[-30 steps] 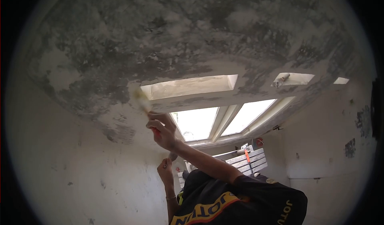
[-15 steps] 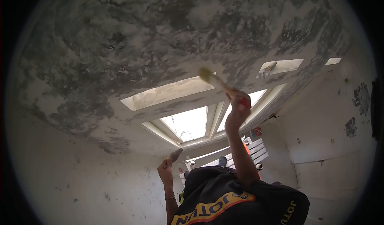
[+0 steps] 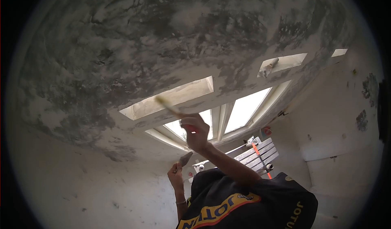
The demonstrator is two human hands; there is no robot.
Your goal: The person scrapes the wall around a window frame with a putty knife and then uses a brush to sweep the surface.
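Note:
My right hand (image 3: 196, 132) is raised in front of the window, its fingers wrapped round a brush (image 3: 166, 104). The pale, yellowish bristle head is smeared by motion and overlaps the left recess (image 3: 183, 93) in the patchy ceiling. A bit of red shows at my palm. Lower and to the left, my left hand (image 3: 175, 175) grips a putty knife (image 3: 185, 158), its dark blade pointing up and to the right, near the window's lower corner. Grey and white blotches cover the ceiling (image 3: 163, 45) above both hands.
The window (image 3: 247, 110) lets in bright light. Another recess (image 3: 289, 65) holds a pipe-like piece (image 3: 269, 68). Below stands a slatted platform (image 3: 262, 152) with an orange bar (image 3: 256, 149). The right wall (image 3: 330, 131) carries dark patches.
My right hand has swept left and down with the brush, from beside the left recess to across it. My left hand, still on the putty knife, has shifted slightly right.

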